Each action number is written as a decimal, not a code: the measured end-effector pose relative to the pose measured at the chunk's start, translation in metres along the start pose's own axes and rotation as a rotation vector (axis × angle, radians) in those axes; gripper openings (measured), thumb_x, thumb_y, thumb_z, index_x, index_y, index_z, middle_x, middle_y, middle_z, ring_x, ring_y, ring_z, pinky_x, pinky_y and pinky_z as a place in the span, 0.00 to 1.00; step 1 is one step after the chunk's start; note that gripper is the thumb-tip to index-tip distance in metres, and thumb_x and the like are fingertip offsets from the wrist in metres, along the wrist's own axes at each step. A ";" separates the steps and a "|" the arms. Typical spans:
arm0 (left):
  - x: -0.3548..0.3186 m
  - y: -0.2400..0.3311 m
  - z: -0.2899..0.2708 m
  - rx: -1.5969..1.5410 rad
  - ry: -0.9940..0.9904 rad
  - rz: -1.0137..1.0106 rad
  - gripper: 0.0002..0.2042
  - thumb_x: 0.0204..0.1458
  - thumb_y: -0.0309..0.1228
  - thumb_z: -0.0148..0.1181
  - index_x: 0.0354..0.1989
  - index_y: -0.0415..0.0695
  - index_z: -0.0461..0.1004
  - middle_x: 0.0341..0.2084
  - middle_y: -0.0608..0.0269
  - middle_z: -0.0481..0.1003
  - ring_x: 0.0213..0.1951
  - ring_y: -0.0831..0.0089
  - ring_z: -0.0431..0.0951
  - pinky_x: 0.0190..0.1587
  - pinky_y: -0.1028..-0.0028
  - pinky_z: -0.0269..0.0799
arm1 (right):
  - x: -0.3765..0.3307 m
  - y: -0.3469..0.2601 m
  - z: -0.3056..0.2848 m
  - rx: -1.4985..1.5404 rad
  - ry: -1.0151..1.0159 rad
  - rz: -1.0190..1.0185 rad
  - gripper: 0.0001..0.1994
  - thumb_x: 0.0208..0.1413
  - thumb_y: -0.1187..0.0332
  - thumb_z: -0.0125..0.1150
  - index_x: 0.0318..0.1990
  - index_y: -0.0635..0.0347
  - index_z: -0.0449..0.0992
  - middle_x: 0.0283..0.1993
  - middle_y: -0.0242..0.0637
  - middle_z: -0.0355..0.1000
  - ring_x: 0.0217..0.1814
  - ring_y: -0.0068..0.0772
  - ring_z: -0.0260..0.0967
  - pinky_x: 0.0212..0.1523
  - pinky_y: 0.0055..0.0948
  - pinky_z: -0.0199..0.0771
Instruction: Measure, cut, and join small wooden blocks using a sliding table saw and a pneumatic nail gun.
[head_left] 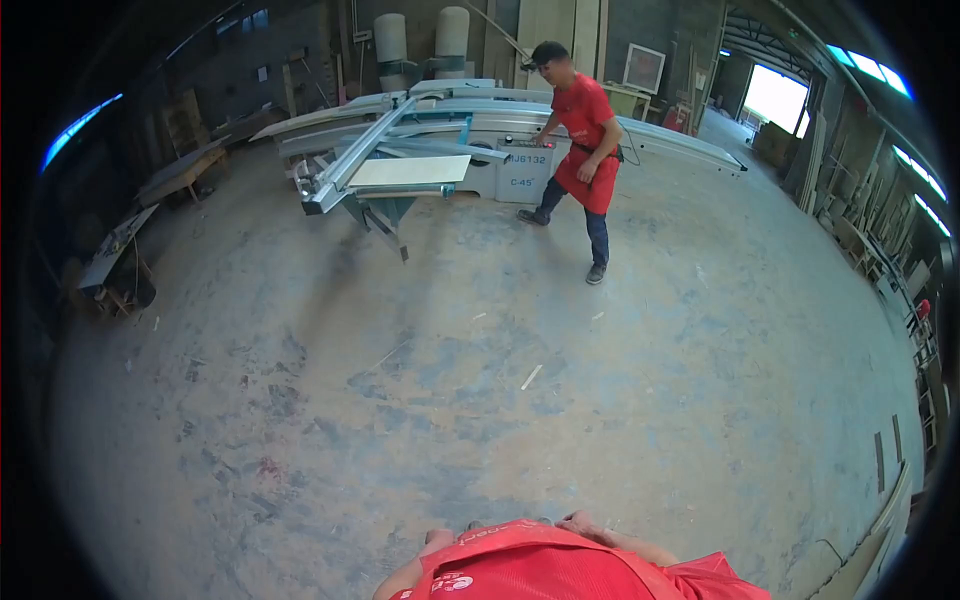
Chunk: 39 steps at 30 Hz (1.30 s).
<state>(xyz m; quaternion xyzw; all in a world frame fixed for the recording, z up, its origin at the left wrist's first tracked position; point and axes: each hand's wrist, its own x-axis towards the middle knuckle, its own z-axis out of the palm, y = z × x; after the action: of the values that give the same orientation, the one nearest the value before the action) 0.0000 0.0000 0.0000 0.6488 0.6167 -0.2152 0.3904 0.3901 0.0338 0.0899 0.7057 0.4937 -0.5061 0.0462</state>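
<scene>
At the lower edge, my red apron [540, 560] covers much of my body. My left hand [438, 538] shows only in part at the apron's left edge. Beyond the apron's top edge, my right hand [580, 522] is also partly visible, close to the cloth. The fingers of both hands are too hidden to read, and nothing held can be made out. Across the room a large sliding table saw [525, 175] stands with a pale board [410, 171] on its table. A co-worker in a red shirt and apron [585, 115] stands beside it, one hand at its control panel.
Thin wood scraps [531, 377] lie on the dusty concrete floor [480, 440]. Low worktables [115, 250] stand at left. Boards and panels [870, 545] lean or lie along the right side. Dust collector bags [452, 35] rise behind the saw, and a bright doorway [775, 97] opens far right.
</scene>
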 end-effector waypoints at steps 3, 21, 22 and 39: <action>0.000 0.000 -0.003 0.063 -0.043 0.007 0.20 0.53 0.51 0.54 0.43 0.50 0.82 0.43 0.57 0.81 0.46 0.58 0.81 0.43 0.56 0.78 | -0.011 0.008 -0.005 0.003 0.034 0.031 0.20 0.49 0.53 0.60 0.39 0.60 0.84 0.35 0.47 0.80 0.38 0.37 0.79 0.43 0.33 0.77; -0.015 -0.032 0.014 -0.124 0.082 -0.086 0.17 0.52 0.42 0.49 0.40 0.48 0.81 0.39 0.50 0.80 0.44 0.56 0.81 0.44 0.60 0.77 | -0.046 0.021 -0.013 0.124 0.105 0.108 0.19 0.48 0.54 0.65 0.33 0.64 0.83 0.29 0.42 0.79 0.32 0.32 0.76 0.36 0.33 0.76; -0.017 -0.034 0.011 -0.047 0.087 -0.012 0.15 0.52 0.41 0.52 0.38 0.47 0.82 0.37 0.51 0.80 0.40 0.57 0.82 0.40 0.60 0.77 | -0.048 0.023 -0.014 0.120 0.122 0.132 0.19 0.48 0.53 0.66 0.33 0.64 0.83 0.29 0.42 0.79 0.31 0.32 0.76 0.36 0.33 0.76; -0.019 0.023 -0.030 -0.145 0.092 -0.078 0.10 0.53 0.34 0.54 0.30 0.44 0.80 0.25 0.55 0.80 0.28 0.59 0.81 0.27 0.62 0.74 | 0.053 0.064 -0.089 -0.037 0.119 0.102 0.19 0.48 0.54 0.65 0.32 0.65 0.83 0.26 0.45 0.79 0.27 0.30 0.75 0.32 0.36 0.75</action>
<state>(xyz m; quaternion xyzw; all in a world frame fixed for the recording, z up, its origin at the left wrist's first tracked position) 0.0130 0.0124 0.0378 0.6035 0.6729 -0.1551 0.3986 0.4978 0.0857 0.0651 0.7576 0.4685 -0.4510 0.0556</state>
